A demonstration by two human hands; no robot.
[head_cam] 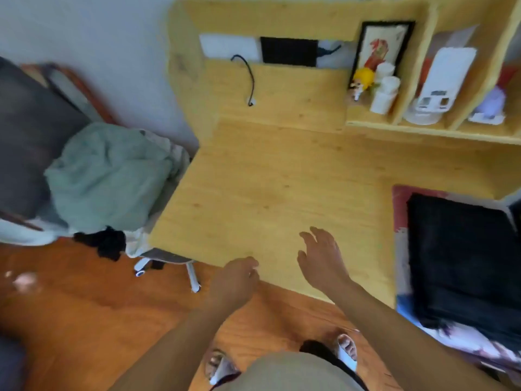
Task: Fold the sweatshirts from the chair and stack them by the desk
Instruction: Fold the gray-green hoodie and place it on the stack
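A person stands at a wooden desk (262, 176), both hands held over its near edge and holding nothing: the left hand (239, 275) has fingers loosely curled, the right hand (321, 255) is spread with fingers relaxed. Well to the left of the left hand, a heap of sweatshirts (110, 176), pale green on top with a black one (104, 244) at its near edge, lies on the chair (166, 258); a black folded stack (462, 261) sits right of the right hand
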